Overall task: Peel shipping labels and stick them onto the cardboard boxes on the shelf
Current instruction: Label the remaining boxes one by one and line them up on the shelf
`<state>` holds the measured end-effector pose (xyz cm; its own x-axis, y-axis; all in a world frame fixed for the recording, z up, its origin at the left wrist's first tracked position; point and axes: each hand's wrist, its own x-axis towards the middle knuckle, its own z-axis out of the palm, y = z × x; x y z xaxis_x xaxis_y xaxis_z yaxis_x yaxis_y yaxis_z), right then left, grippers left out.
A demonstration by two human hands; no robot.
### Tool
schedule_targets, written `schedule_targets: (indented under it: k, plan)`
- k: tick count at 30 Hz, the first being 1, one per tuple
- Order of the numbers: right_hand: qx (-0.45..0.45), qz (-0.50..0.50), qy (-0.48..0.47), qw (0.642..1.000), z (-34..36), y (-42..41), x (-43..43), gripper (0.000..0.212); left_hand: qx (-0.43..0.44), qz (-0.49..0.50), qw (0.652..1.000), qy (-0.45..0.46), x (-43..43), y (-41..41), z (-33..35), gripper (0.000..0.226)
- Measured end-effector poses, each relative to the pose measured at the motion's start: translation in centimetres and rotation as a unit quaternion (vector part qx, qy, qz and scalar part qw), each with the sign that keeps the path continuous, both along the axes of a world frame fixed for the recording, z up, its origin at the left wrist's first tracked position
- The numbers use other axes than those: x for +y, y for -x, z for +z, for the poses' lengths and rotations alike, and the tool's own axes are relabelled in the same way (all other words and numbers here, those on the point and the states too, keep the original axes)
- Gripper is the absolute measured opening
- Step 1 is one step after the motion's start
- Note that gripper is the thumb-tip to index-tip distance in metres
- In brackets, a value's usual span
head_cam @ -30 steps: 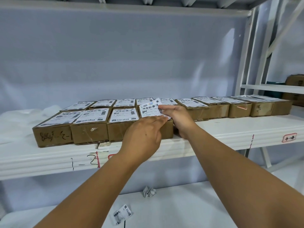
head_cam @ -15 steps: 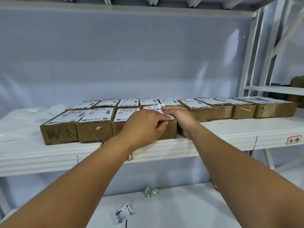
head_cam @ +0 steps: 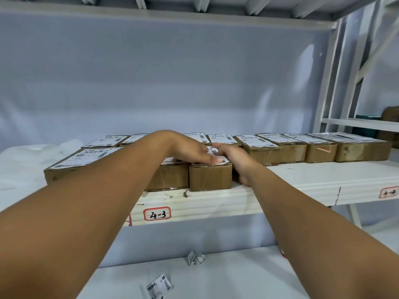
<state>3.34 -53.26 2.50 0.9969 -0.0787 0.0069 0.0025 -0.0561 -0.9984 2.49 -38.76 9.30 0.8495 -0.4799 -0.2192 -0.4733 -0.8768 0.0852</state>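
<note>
1. Cardboard boxes point(head_cam: 319, 152) on shelf point(head_cam: 302, 180), mid-frame: all visible tops labelled.
2. Left hand point(head_cam: 188, 149) flat, pressing label point(head_cam: 224, 161) onto front-centre box point(head_cam: 210, 178).
3. Right hand point(head_cam: 235, 163) at box's right side, grip unclear.
4. Remaining: smoothing, probably.

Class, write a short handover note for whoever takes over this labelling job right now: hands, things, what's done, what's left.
Left hand: flat, pressing the label onto the front box.
Right hand: against that box's right side, one digit on the label; grip unclear.
Done: label lies on the box; the other boxes in view on the shelf bear labels.
Left: smooth this label down, lift both hands, check boxes hidden under the left arm.
</note>
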Motion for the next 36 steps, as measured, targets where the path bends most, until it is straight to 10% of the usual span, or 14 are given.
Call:
schedule_targets:
  k: [6,17,36]
  plan:
    - [0.016,0.02,0.016,1.0,0.4,0.1,0.0,0.085,-0.013,0.011,0.996,0.084,0.8,-1.2,-1.6,0.084]
    - [-0.075,0.053,0.0,0.996,-0.4,0.8,-0.2,0.032,-0.017,-0.044,0.994,0.099,1.4,-1.7,-2.9,0.113]
    - [-0.136,0.043,-0.012,0.99,-0.8,0.9,-0.4,0.022,-0.018,-0.053,0.992,0.116,0.8,-1.2,-2.1,0.088]
